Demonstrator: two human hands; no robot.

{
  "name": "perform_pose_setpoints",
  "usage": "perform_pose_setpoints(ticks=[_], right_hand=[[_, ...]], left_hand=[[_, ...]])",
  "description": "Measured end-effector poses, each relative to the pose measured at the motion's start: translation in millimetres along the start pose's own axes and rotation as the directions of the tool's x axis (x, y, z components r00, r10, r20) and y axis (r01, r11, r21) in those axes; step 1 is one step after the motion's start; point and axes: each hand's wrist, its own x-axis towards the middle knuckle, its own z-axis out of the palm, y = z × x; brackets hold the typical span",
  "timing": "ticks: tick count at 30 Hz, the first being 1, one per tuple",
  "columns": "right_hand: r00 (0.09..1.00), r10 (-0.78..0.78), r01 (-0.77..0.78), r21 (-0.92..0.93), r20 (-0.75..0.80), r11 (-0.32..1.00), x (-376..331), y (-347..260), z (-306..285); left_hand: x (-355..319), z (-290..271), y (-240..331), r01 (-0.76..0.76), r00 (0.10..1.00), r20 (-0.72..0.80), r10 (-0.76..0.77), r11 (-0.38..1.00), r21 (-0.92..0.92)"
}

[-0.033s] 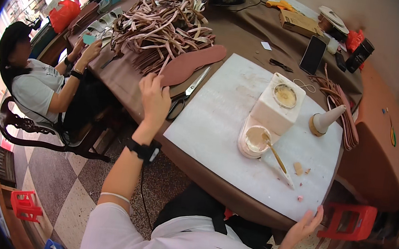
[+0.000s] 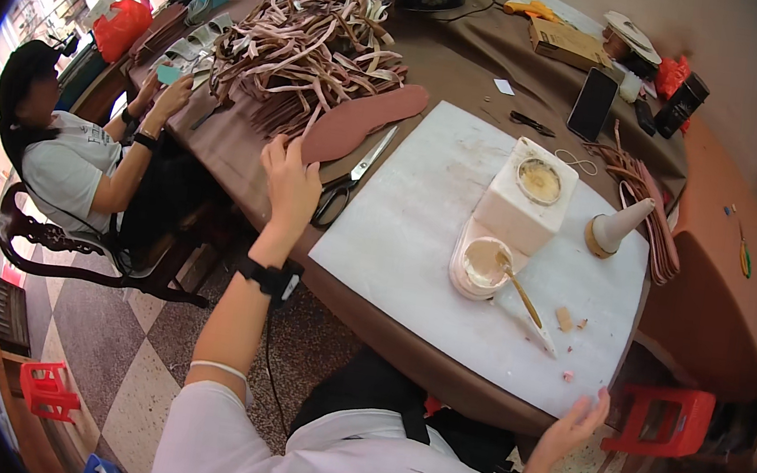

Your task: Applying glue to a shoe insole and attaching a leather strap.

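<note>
My left hand (image 2: pixel 290 186) has its fingers and thumb closed on the near end of a reddish-brown insole (image 2: pixel 364 123). Under and beside that insole lie brown leather pieces, partly hidden by it. Large scissors (image 2: pixel 359 176) rest just right of my left hand. At the near right corner of the white board (image 2: pixel 385 256), my right hand (image 2: pixel 570 428) is open, fingers apart, holding nothing. On the board stand a white block (image 2: pixel 527 198) with a round cup in its top and a white glue pot (image 2: pixel 480 270). A brush (image 2: pixel 526 302) leans out of the pot.
A heap of leather strips (image 2: pixel 317 45) covers the far left. A grey cone (image 2: pixel 621 227), phone (image 2: pixel 593 104), small black snips (image 2: pixel 532 123) and leather bundle (image 2: pixel 655 214) lie to the right. A seated co-worker (image 2: pixel 78 143) works at left. Red stools (image 2: pixel 663 421) stand at right.
My left hand and the end of the insole have shifted very slightly left. Otherwise things look the same.
</note>
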Motion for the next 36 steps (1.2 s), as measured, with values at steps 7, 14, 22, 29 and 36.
perform_pose_setpoints(ticks=[7, 14, 22, 29, 36], right_hand=[[0.983, -0.177, 0.171, -0.102, -0.053, 0.980, -5, 0, 13], [0.976, -0.213, 0.205, -0.146, -0.043, 0.968, -6, -5, 12], [0.975, -0.223, 0.214, -0.185, -0.024, 0.959, -5, -2, 14], [0.980, -0.201, 0.195, -0.207, -0.008, 0.959, -5, -3, 14], [0.976, -0.217, 0.210, -0.212, -0.009, 0.954, -6, -2, 14]], left_hand=[[-6, 24, -10, 0.145, 0.972, 0.180, -0.150, 0.989, 0.042], [-3, 25, -4, 0.114, 0.993, 0.028, -0.117, 0.989, 0.089], [-2, 24, -10, 0.129, 0.990, 0.045, -0.130, 0.991, 0.035], [-1, 18, -8, 0.220, 0.965, 0.135, -0.225, 0.974, 0.047], [6, 21, -8, 0.041, 0.996, 0.077, -0.054, 0.986, 0.163]])
